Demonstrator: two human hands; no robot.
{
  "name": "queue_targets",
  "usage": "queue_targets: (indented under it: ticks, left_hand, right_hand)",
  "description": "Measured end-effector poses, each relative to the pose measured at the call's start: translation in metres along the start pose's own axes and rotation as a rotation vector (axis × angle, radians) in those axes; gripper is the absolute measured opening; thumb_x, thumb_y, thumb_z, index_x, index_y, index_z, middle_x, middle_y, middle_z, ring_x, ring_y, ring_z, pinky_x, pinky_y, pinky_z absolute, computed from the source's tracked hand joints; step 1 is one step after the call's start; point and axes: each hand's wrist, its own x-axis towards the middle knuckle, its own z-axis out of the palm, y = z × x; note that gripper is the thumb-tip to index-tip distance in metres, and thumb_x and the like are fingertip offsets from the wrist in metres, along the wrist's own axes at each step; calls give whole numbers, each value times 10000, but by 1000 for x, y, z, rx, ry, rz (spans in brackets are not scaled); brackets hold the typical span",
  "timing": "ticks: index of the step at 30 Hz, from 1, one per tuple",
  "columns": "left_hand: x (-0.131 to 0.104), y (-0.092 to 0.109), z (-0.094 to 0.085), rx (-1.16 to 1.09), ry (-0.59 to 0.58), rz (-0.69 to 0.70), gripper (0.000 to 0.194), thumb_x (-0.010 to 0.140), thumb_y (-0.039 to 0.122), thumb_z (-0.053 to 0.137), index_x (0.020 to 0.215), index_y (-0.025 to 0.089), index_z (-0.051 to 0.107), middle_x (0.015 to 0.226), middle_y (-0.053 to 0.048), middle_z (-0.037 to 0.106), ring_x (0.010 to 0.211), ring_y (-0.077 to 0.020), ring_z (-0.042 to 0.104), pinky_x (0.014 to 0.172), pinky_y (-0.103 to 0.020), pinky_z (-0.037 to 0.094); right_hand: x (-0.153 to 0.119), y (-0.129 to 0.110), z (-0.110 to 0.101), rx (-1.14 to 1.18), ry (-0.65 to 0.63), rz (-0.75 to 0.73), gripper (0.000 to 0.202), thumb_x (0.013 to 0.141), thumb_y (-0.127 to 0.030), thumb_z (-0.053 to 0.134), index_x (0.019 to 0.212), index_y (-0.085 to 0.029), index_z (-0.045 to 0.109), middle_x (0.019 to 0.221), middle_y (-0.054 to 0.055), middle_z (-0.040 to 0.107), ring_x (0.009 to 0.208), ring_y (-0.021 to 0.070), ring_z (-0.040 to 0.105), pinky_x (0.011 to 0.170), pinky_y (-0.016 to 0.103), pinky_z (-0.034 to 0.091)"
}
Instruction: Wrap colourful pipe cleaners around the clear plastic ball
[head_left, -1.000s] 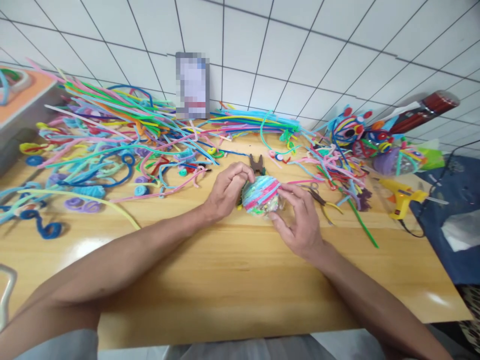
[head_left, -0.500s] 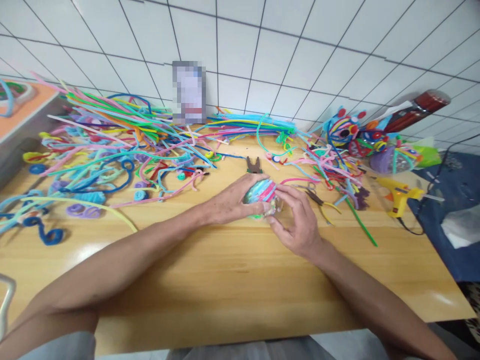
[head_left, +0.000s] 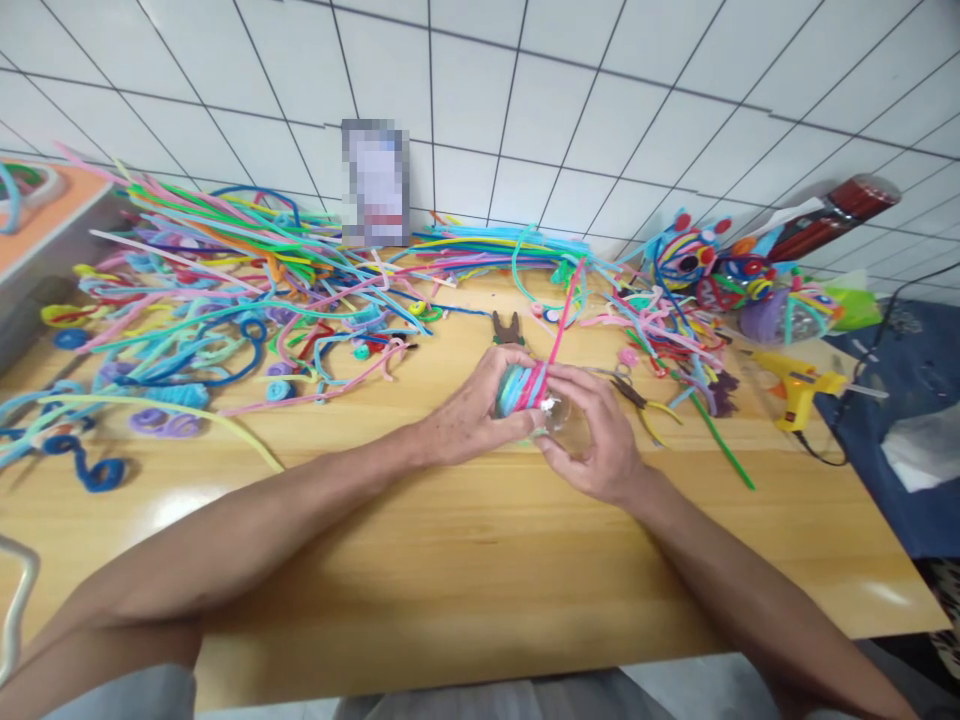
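Between my hands is a clear, rounded plastic piece, partly wrapped with blue, teal and pink pipe cleaners; whether it is a ball or a bottle I cannot tell. My left hand closes round its wrapped side, thumb in front. My right hand holds the bare, see-through side, its fingers curved over the top and its thumb below. A loose end of a pink pipe cleaner sticks up from the wrapping. Just behind my hands lie dark-jawed pliers, their handles mostly hidden.
Heaps of coloured pipe cleaners cover the table's left and back. Right of my hands lie yellow-handled pliers and a yellow glue gun. Decorated figures and a dark red flask stand by the tiled wall. A phone leans there.
The wrapped piece has turned in my hands, showing more of its clear side. The pink pipe cleaner's end has swung up from the right and now points away from me.
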Motion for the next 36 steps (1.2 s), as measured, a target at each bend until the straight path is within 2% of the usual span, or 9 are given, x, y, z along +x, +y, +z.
queue_targets:
  ticks: [3,5,8,12,16,21,30,36]
  left_hand:
    - [0,4,0,-39,-19,-67,538,974,482,698,1377,239,438,1436,-143,563,1286,-289,602,1066,-444,539]
    - [-1,5,0,-34,-21,-72,543,970,489,698,1373,234,439,1440,-151,565,1263,-289,614,1053,-445,544]
    - [-1,6,2,-1,-15,-10,526,968,470,695,1371,235,451,1440,-155,563,1307,-301,600,1107,-468,521]
    - [-1,8,5,64,-29,95,520,972,413,699,1403,246,460,1438,-154,567,1362,-313,573,1158,-496,496]
    - [-1,6,8,125,-49,173,579,990,387,686,1501,272,440,1470,-162,541,1418,-337,525,1184,-562,480]
    - [-3,2,11,145,-38,235,571,1001,371,681,1511,280,439,1477,-169,509,1435,-341,501,1186,-589,481]
    - [-4,3,13,163,-28,244,602,978,410,707,1506,291,444,1525,-171,508,1482,-348,488,1216,-606,464]
    - [-4,3,12,125,-33,232,492,1017,380,661,1464,279,481,1500,-166,536,1451,-334,520,1196,-576,479]
  right_hand:
    - [-2,2,0,36,28,49,647,927,-301,731,1535,-270,510,1473,162,645,1364,356,638,1113,597,559]
    - [-4,5,1,88,72,142,523,968,-361,712,1463,-259,574,1433,155,665,1348,339,642,1117,578,552]
    - [-4,9,3,241,115,338,375,1018,-484,665,1319,-261,657,1335,123,708,1280,304,674,1094,538,563]
    - [1,8,3,526,94,535,381,986,-562,709,1227,-267,695,1280,88,736,1209,268,719,1061,471,590]
    - [5,4,3,685,119,570,368,908,-543,815,1148,-280,723,1325,72,727,1286,276,697,1088,466,582]
    - [6,2,6,752,148,639,288,879,-501,847,1031,-275,750,1315,57,727,1281,275,696,1064,463,593]
    - [4,2,10,796,162,717,246,876,-454,842,972,-258,730,1288,55,751,1162,257,737,989,450,620]
    - [5,0,10,888,186,773,275,809,-458,901,940,-263,758,1247,33,765,1082,230,741,916,380,622]
